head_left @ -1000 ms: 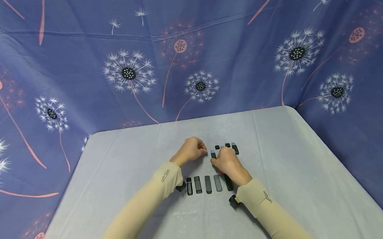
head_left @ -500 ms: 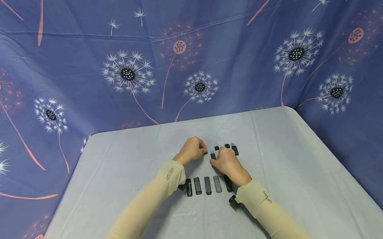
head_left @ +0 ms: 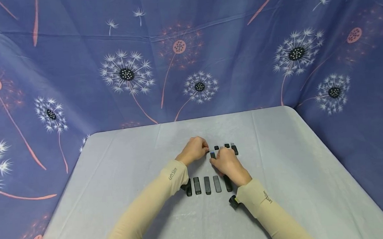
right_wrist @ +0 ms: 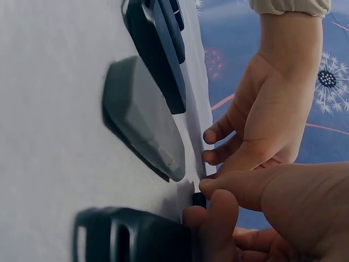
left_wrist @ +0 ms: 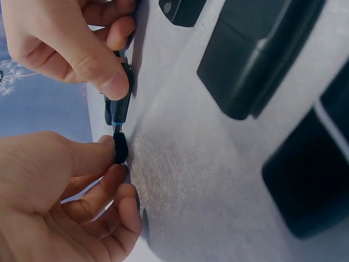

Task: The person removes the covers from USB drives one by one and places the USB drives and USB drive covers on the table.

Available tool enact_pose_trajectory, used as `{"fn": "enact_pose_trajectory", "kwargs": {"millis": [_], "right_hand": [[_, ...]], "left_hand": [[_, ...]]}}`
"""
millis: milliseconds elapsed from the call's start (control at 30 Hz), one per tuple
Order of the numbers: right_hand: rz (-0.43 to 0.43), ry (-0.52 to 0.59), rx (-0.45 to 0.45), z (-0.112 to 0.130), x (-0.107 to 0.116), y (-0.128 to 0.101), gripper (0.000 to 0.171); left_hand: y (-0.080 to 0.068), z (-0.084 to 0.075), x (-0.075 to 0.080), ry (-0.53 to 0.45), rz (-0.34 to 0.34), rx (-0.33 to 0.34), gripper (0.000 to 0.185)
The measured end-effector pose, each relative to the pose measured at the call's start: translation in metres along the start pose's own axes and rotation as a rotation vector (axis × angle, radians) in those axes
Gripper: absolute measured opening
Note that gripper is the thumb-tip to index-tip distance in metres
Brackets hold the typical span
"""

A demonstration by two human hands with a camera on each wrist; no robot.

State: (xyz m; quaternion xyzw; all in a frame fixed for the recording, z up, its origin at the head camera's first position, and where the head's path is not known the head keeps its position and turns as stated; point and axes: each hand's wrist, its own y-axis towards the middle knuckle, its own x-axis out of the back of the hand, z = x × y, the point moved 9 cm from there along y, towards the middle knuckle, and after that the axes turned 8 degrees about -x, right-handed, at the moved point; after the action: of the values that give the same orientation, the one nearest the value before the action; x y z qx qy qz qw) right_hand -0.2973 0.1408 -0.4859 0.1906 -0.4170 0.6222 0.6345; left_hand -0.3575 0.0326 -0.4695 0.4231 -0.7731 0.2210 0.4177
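On the grey table [head_left: 278, 158] my right hand [head_left: 214, 159] pinches a black USB drive [head_left: 213, 154] with a blue connector end. Close to its left, my left hand [head_left: 206, 150] pinches a small black cap [left_wrist: 119, 148] between thumb and forefinger. In the left wrist view the cap sits right at the tip of the drive [left_wrist: 120, 107], almost touching the blue connector. The right wrist view shows the cap [right_wrist: 199, 200] just past my right fingertips, with the left hand [right_wrist: 218, 143] beyond it.
A row of several black and grey drives [head_left: 207, 185] lies near me, between my forearms. Two loose caps [head_left: 216, 147] and another drive [head_left: 234, 149] lie beyond my right hand. A dandelion-print blue cloth [head_left: 127, 72] hangs behind the table.
My left hand has shifted slightly right, bringing the cap closer to the drive's connector. My right hand has barely moved.
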Motion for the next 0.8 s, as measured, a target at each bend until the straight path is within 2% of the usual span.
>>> {"fn": "enact_pose_trajectory", "kwargs": {"millis": [800], "right_hand": [[-0.002,0.007,-0.009,-0.0001,0.0003,-0.0052,0.046]], "left_hand": [[-0.0023,-0.0007,0.0034,0.063,-0.025,-0.016,0.014]]}}
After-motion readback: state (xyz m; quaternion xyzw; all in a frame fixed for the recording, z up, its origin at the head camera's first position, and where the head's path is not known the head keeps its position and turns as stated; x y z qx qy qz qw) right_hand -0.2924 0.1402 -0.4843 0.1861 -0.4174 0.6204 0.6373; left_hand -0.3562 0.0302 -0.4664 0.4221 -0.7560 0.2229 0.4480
